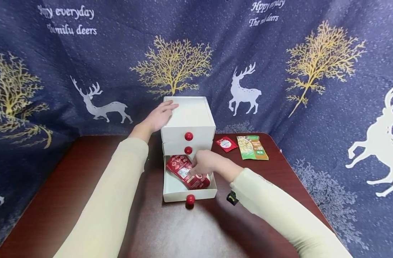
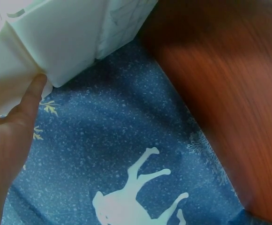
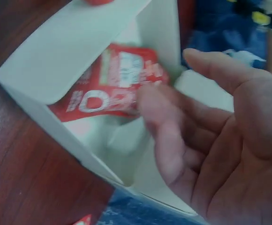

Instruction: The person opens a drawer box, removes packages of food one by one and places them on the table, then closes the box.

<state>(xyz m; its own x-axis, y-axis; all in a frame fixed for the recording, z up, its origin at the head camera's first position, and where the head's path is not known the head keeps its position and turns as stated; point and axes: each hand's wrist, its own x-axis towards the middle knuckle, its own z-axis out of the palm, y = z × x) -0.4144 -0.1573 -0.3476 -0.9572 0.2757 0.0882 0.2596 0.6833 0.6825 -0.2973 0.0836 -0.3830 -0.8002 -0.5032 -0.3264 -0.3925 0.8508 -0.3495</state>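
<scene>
A white cabinet (image 1: 191,111) of stacked drawers with red knobs stands at the back of the table. Its bottom drawer (image 1: 175,196) is pulled out, and a red printed packet (image 1: 198,183) lies slanted inside. My left hand (image 1: 160,116) rests on the cabinet's top left edge with its fingers extended; in the left wrist view one finger lies along the white side. Over the drawer, my right hand (image 1: 207,163) reaches down to the packet. In the right wrist view its thumb stands apart and the bent fingers are at the packet's edge, not gripping it.
Right of the cabinet lie a small red sachet (image 1: 227,144) and a green and brown food packet (image 1: 252,147). A small black object (image 1: 232,198) is by the right sleeve. Behind the brown table (image 1: 164,229) hangs a blue cloth (image 1: 196,21) printed with deer and trees.
</scene>
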